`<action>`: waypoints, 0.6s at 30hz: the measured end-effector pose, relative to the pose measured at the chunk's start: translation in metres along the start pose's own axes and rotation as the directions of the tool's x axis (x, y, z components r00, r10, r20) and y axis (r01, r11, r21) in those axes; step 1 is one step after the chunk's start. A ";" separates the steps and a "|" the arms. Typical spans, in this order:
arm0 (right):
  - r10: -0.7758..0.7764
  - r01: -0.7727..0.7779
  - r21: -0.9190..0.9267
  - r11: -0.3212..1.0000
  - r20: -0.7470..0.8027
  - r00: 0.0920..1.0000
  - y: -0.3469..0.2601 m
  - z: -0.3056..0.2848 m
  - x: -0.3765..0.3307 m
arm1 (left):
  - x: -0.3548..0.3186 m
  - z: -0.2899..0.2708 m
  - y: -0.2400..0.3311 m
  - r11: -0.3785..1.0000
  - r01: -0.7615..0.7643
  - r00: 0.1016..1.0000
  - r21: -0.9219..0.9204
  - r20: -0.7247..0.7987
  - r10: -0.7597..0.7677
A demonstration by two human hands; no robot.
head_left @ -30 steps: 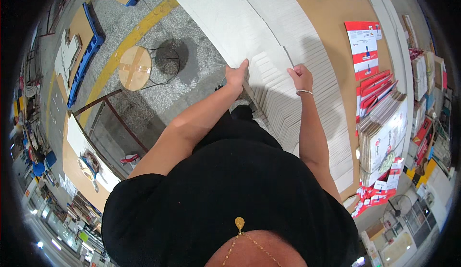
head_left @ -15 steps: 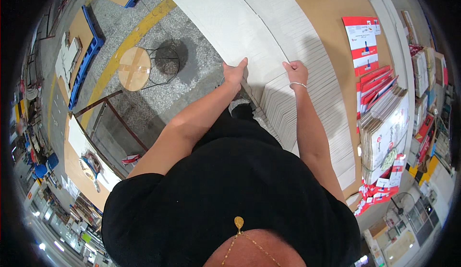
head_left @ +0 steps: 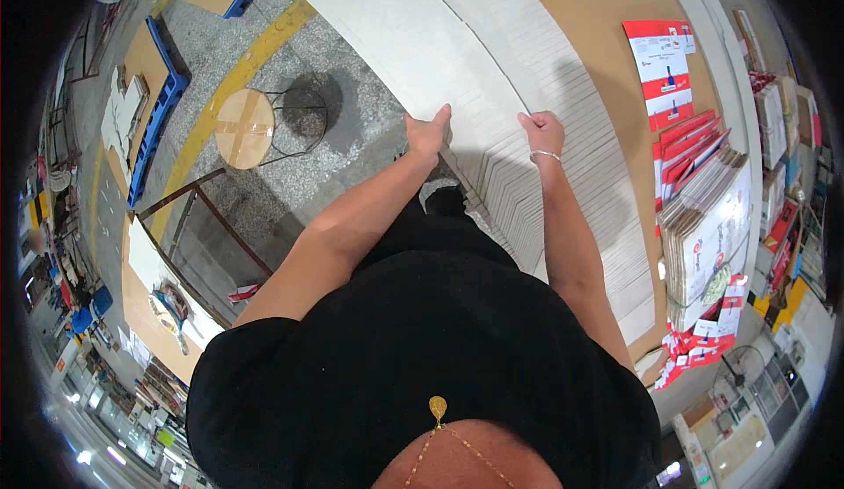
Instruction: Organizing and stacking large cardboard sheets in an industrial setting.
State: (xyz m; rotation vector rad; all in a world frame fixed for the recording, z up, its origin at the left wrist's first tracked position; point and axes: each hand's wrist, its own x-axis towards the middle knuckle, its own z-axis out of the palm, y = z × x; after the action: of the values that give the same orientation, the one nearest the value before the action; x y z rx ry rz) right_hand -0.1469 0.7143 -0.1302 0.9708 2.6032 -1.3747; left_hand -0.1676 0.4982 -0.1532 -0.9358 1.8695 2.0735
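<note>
- Left hand (head_left: 428, 135): thumb over the near left corner of the white sheet (head_left: 422, 50), fingers hidden beneath; I cannot tell how firmly it grips
- Right hand (head_left: 546, 133): closed, thumb and curled fingers pinching the sheet's right edge
- The sheet lies over fanned white sheets (head_left: 607, 190), left of a bare brown surface (head_left: 598, 23)
- Uneven pulling could crease it; friction could drag neighbouring sheets askew

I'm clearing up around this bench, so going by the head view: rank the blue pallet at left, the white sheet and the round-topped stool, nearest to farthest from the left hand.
1. White sheet: touching the left hand.
2. Round-topped stool: on the floor, to its left.
3. Blue pallet: farther left, past the stool.
</note>
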 end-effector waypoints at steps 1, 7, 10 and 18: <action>0.001 -0.001 0.000 1.000 -0.004 1.000 0.001 0.001 0.001 | 0.001 0.000 0.001 1.000 -0.028 1.000 -0.003 0.009 0.028; -0.027 0.027 0.039 0.999 0.002 1.000 0.005 -0.005 0.001 | -0.004 0.003 0.001 0.998 0.066 0.998 -0.002 0.005 -0.066; -0.045 0.044 0.021 0.999 0.040 0.998 -0.002 -0.004 0.001 | 0.006 -0.006 -0.018 0.998 0.044 0.999 0.036 0.026 -0.045; -0.095 0.093 0.067 0.993 0.030 0.995 -0.013 -0.018 -0.009 | -0.006 -0.004 -0.019 0.997 0.070 0.994 0.018 0.080 -0.071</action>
State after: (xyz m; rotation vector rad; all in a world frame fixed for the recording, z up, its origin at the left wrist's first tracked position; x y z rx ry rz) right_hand -0.1422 0.7183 -0.1071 0.8353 2.6261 -1.4933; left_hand -0.1515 0.4989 -0.1651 -0.8875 1.7834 2.0222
